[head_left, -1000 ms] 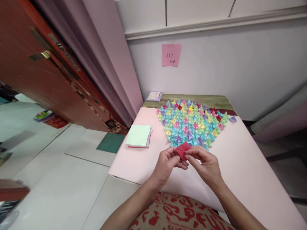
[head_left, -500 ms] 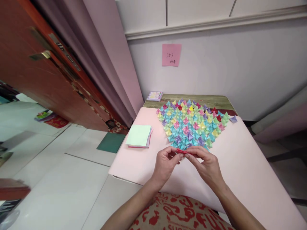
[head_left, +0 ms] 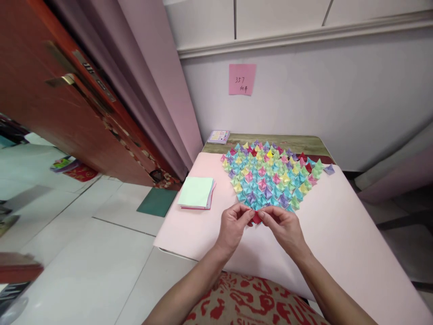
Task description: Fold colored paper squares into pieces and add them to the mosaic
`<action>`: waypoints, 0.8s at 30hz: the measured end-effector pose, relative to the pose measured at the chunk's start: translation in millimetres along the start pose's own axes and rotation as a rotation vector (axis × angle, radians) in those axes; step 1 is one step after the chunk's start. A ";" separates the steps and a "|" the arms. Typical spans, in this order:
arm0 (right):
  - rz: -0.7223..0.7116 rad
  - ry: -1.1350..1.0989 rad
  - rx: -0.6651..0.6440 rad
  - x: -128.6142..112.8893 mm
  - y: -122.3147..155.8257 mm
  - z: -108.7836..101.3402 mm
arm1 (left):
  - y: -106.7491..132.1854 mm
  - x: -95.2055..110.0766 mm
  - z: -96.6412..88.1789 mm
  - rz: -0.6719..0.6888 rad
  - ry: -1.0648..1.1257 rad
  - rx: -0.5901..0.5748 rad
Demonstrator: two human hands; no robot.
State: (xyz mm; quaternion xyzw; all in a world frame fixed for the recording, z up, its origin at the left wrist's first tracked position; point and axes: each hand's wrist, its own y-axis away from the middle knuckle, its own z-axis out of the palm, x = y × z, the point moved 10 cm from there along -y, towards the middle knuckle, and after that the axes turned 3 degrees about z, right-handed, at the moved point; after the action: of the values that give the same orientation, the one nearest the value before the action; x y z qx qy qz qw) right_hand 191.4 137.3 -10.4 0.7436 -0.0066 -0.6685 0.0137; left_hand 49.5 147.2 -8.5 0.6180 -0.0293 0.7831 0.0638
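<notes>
A small piece of red folded paper (head_left: pixel 257 218) is pinched between both hands over the table. My left hand (head_left: pixel 234 225) grips its left side with thumb and fingers, and my right hand (head_left: pixel 281 225) grips the right side. The fingers cover much of the paper, so its full shape is hidden. Just beyond the fingertips spreads a wide wedge of folded paper pieces (head_left: pixel 267 176) in blue, green, yellow, pink, purple and red. To the left of my hands lies a stack of square paper (head_left: pixel 195 191) with a pale green sheet on top.
A pink cover (head_left: pixel 338 234) lies over the wood-patterned table (head_left: pixel 287 141). At the far left corner rests a small printed packet (head_left: pixel 218 136). One purple folded piece (head_left: pixel 329 169) sits apart at the right. A pink note (head_left: pixel 242 79) hangs on the wall; a red-brown door (head_left: pixel 67 113) stands left.
The red paper has turned from a narrow, edge-on strip to a wider face pointing down between my thumbs. Both hands stay in nearly the same place, with the fingers shifted on the paper.
</notes>
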 end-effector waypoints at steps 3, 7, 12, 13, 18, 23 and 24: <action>0.030 -0.029 0.062 4.6 -1.0 -3.9 | 2.4 -6.1 4.7 -0.041 0.038 -0.017; -0.037 0.048 0.101 -0.3 1.3 -4.8 | 3.8 -11.2 3.9 -0.089 0.037 -0.001; -0.359 0.409 0.240 -37.7 15.9 -7.6 | 4.0 -7.2 -4.2 -0.045 -0.021 0.081; -0.385 0.437 0.260 -41.5 18.1 -8.3 | 4.4 -5.4 -5.0 -0.023 -0.051 0.088; -0.415 0.444 0.288 -48.9 22.8 -9.6 | 8.6 5.1 -8.4 0.101 -0.322 0.112; -0.332 0.503 0.221 -40.1 18.1 -10.3 | 12.0 16.6 -6.2 0.238 -0.459 0.092; -0.274 0.492 0.175 -33.3 14.4 -10.7 | 11.3 15.6 -6.2 0.230 -0.449 0.080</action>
State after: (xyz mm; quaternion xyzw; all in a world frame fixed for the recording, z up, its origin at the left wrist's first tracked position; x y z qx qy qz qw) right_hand 198.7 124.0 24.3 0.8755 0.0398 -0.4608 -0.1397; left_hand 38.4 137.8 5.6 0.7709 -0.0818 0.6290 -0.0584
